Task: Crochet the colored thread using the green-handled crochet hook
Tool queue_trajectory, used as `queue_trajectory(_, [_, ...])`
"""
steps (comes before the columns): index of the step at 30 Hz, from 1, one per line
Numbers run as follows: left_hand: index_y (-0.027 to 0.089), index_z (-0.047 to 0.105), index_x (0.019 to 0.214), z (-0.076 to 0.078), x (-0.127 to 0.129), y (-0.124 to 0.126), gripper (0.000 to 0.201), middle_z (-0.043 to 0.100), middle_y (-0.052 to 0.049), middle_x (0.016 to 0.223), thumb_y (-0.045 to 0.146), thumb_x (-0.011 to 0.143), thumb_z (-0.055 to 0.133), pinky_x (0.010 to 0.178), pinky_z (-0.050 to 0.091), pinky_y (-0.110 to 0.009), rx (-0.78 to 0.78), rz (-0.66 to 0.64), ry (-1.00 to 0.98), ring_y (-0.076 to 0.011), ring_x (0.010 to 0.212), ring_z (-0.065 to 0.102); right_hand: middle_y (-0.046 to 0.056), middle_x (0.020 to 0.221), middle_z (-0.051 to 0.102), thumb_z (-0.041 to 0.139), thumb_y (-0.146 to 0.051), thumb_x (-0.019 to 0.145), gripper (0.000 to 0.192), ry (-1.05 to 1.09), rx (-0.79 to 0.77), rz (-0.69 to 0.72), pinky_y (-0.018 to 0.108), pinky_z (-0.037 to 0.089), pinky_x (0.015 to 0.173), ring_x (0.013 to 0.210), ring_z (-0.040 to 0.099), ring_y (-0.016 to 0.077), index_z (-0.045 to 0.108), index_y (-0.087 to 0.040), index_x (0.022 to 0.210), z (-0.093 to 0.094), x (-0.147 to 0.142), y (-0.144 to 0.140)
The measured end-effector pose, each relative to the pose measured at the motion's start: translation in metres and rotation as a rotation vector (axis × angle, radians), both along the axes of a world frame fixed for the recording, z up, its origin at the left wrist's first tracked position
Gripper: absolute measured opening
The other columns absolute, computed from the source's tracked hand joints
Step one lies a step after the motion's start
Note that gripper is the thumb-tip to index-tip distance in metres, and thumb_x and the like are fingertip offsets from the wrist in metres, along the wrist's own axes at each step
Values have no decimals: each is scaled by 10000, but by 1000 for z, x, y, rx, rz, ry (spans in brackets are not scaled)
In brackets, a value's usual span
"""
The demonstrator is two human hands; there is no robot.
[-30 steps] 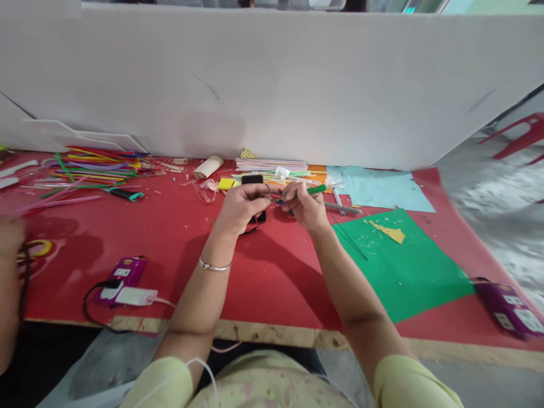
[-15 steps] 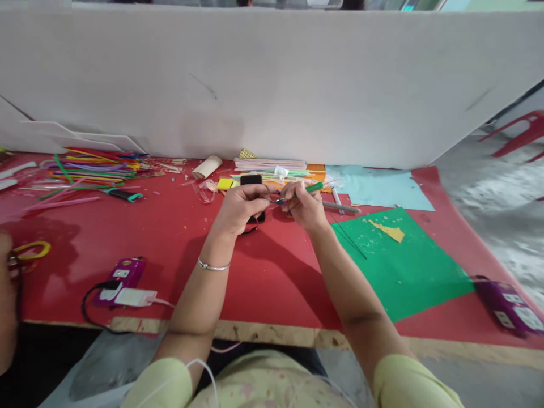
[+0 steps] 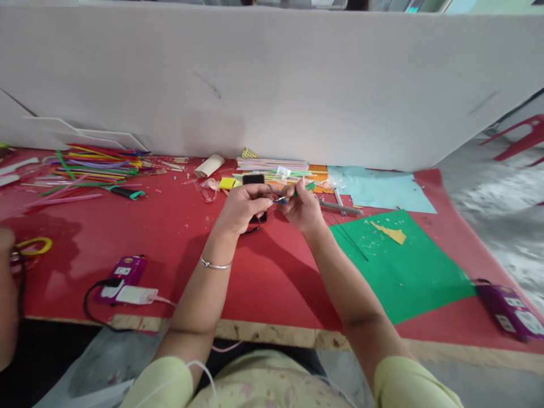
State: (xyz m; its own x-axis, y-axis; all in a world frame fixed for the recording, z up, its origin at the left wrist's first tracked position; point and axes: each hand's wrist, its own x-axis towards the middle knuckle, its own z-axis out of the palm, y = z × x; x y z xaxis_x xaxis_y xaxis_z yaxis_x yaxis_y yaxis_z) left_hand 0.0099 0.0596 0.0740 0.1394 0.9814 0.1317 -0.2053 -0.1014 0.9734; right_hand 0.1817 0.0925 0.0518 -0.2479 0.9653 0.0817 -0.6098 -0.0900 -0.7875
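Maybe to hold it steady, the left hand [image 3: 238, 208] had its fingers pinched on a tiny thing [image 3: 282, 200], too blurry to name, above the red table [image 3: 267, 277]. Close by, the right hand [image 3: 305, 211] had its fingers wrapped around a green tool [image 3: 310, 187], perhaps to guide it.

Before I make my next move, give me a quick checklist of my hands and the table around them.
1. Green handle held in right hand: ok.
2. Left hand pinched on small piece: ok, fingers closed at its end.
3. Small piece identifiable: cannot tell, too tiny.
4. Phone uncovered: not ok, partly hidden behind left hand.
5. Green sheet free of scraps: not ok, yellow scrap on it.
6. Cardboard tube apart from both hands: ok.
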Motion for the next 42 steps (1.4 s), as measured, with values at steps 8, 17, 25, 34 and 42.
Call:
queue_trajectory(8, [189, 884, 988, 4, 1, -2, 305, 692, -6, 751, 194, 686, 840, 495, 355, -220, -45, -22, -23, -57, 540, 462, -48, 632, 575, 728, -700, 949, 589, -30, 12, 30, 167, 465, 434, 482, 502, 59, 593, -202, 666, -1, 6, 2])
queue_trajectory(17, [161, 862, 908, 8, 4, -3, 278, 658, 6, 683, 203, 633, 860, 476, 333, -227, -110, -24, -61, -53, 507, 448, -51, 661, 611, 753, -735, 906, 613, -95, 101, 83, 175, 479, 423, 443, 569, 53, 597, -191, 670, -4, 18, 7])
queue_trajectory(25, [162, 868, 902, 7, 5, -3, 279, 678, -11, 690, 205, 627, 869, 469, 320, -227, -119, -25, -54, -57, 515, 449, -27, 680, 652, 763, -760, 879, 616, -127, 207, 82, 180, 515, 435, 458, 594, 62, 625, -192, 684, -11, 22, 11])
queue_trajectory(34, [160, 862, 893, 9, 5, -3, 283, 678, -3, 694, 199, 612, 877, 456, 312, -220, -127, -3, -64, -53, 507, 463, -41, 672, 634, 780, -741, 876, 605, -90, 165, 65, 175, 488, 419, 453, 571, 56, 630, -190, 680, -5, 20, 9])
queue_trajectory(42, [153, 860, 951, 9, 6, -1, 336, 676, 4, 723, 211, 620, 883, 459, 347, -217, -132, -21, -83, -54, 531, 485, -40, 690, 597, 697, -699, 967, 580, -30, 37, 38, 161, 492, 447, 531, 533, 61, 606, -198, 687, 0, 13, 7])
